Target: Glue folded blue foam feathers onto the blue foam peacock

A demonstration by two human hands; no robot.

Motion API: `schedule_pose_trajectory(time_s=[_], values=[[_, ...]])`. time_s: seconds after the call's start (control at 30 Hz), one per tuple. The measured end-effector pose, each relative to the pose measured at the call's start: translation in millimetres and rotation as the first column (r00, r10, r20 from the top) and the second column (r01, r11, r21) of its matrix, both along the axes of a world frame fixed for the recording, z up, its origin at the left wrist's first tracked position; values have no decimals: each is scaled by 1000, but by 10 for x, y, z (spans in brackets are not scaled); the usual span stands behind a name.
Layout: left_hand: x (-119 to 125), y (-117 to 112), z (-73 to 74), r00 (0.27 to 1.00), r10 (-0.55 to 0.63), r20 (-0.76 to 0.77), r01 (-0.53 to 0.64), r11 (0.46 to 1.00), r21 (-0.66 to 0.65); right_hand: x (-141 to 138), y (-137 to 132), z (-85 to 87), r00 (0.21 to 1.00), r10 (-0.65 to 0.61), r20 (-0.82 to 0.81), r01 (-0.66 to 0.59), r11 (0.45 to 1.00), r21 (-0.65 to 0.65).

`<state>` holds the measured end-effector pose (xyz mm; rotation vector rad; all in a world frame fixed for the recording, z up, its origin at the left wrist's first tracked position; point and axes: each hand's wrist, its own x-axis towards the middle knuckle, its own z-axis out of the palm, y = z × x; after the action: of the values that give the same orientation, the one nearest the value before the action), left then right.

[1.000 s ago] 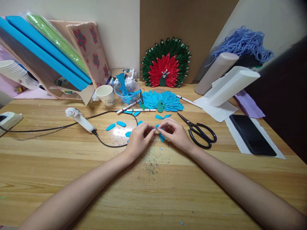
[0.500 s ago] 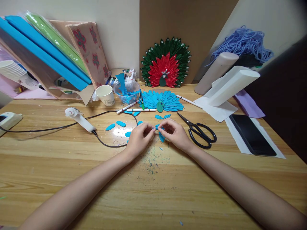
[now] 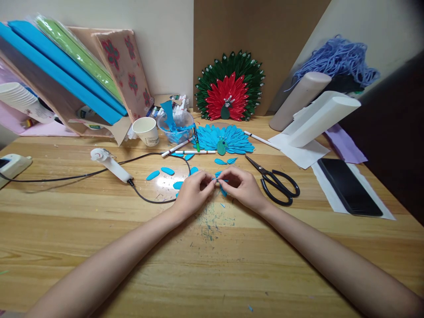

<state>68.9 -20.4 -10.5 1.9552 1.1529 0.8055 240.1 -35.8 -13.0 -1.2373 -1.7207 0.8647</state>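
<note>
The fingertips of my left hand (image 3: 192,192) and my right hand (image 3: 245,189) meet above the middle of the table, pinching a small blue paper petal (image 3: 217,178) between them. Most of that petal is hidden by the fingers. More blue petals lie around: one petal (image 3: 223,191) under my right hand, another petal (image 3: 178,185) beside my left hand, and several farther off. Just behind the hands, a blue paper peacock (image 3: 212,139) with a green body lies flat. Black-handled scissors (image 3: 278,181) rest to the right of my right hand.
A white glue gun (image 3: 111,165) with a black cord (image 3: 155,202) lies left. Behind stand a paper cup (image 3: 145,132), a plastic bowl (image 3: 183,119) of blue scraps, and a red-green peacock (image 3: 228,95). Markers (image 3: 198,152) lie near the bowl. A phone (image 3: 349,187) is right.
Both hands stay in place with the petal. The fingertips have drawn closer over it, and less blue shows between them. My right hand has dipped slightly.
</note>
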Motion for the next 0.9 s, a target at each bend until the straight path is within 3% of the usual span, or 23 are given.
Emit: schedule_pose_trajectory(time_s=[0.57,0.9], values=[[-2,-1,-7,1000,-13,14,14,999,-31,-41,-72,52,966,-48,253,-42,940,340],[-4,-4,31,1000,-17,26,19,997,-76,-28,-76,22,961,-29,276,-80,924,374]])
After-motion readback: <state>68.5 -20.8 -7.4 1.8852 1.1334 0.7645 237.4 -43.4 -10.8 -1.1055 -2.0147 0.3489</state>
